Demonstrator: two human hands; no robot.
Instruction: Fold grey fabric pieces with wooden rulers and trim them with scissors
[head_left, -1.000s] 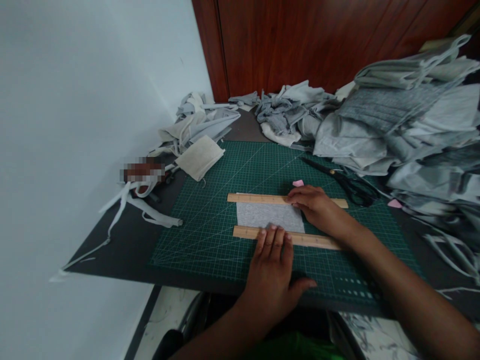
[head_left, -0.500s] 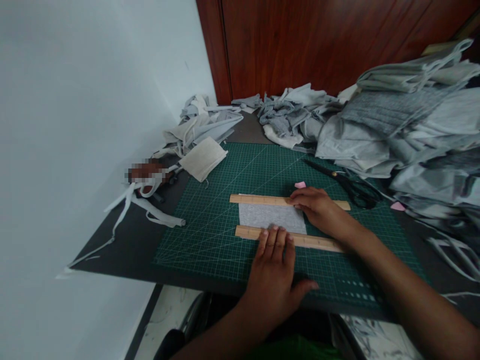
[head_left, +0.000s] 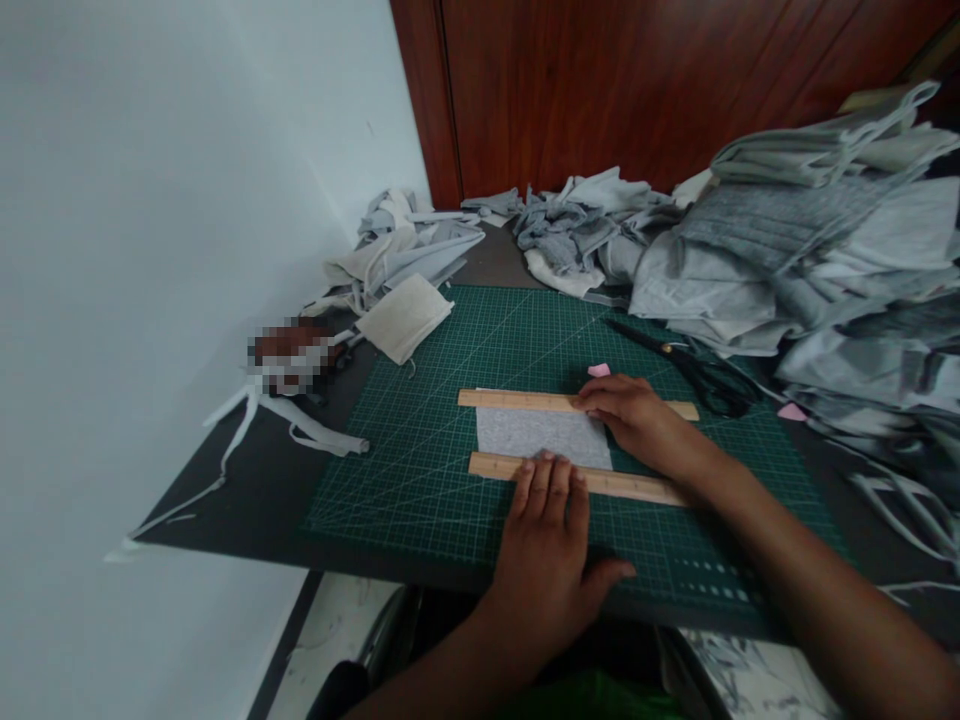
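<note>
"While the left hand (head_left: 544, 535) lies flat-fingered on the near wooden ruler (head_left: 634, 484), where's the gray cloth (head_left: 540, 431)?"

"Just beyond that grip, left of the right hand (head_left: 637, 418), whose fingertips touch the far wooden ruler (head_left: 517, 400); pinching or pressing, I can't tell. Its exposed strip runs left-to-right, smooth, heathered."

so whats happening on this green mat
A person's left hand rests on the nearer straight, pale wooden ruler, and the right hand touches the farther straight, pale wooden ruler. Both lie across opposite sides of a rectangular light-grey cloth piece on a green gridded cutting mat. Black-handled scissors lie beyond the right hand.
</note>
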